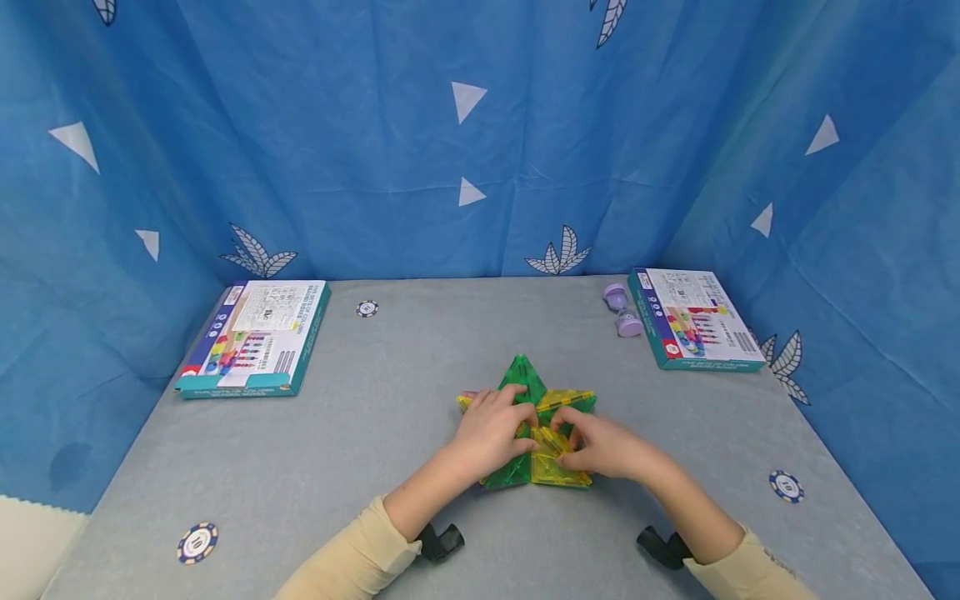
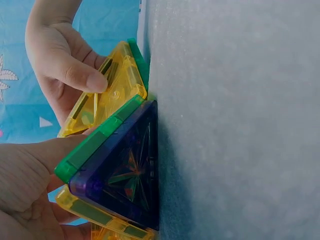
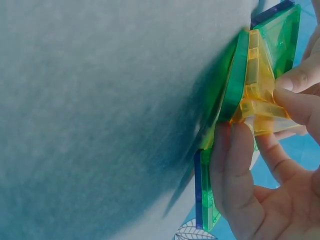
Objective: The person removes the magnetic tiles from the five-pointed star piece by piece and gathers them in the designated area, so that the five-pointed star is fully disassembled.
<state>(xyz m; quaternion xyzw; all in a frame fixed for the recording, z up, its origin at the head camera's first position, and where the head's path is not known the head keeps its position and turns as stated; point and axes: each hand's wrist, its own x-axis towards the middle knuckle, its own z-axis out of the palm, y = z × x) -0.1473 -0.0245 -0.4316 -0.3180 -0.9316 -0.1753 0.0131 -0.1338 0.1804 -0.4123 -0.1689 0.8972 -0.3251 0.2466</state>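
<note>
A star-like build of see-through magnetic tiles [image 1: 522, 375], mostly green and yellow, sits on the grey table. My left hand [image 1: 491, 429] arches over its left side, fingers curved around the green tiles. From the right, my right hand [image 1: 609, 447] pinches a yellow tile [image 1: 553, 439] near the middle of the build. In the left wrist view, the right thumb presses on a yellow triangular tile [image 2: 117, 85], and a purple triangular tile [image 2: 127, 172] shows beside a green one. The right wrist view shows right fingers under a green tile [image 3: 235, 85]. The build's centre is partly hidden.
Toy boxes stand at the back left [image 1: 251, 337] and back right [image 1: 693, 321]. A purple hourglass-shaped thing [image 1: 623, 310] lies beside the right box. Poker chips lie at the back [image 1: 367, 308], front left [image 1: 197, 543] and right [image 1: 786, 486]. Blue curtain [image 1: 420, 167] surrounds the table.
</note>
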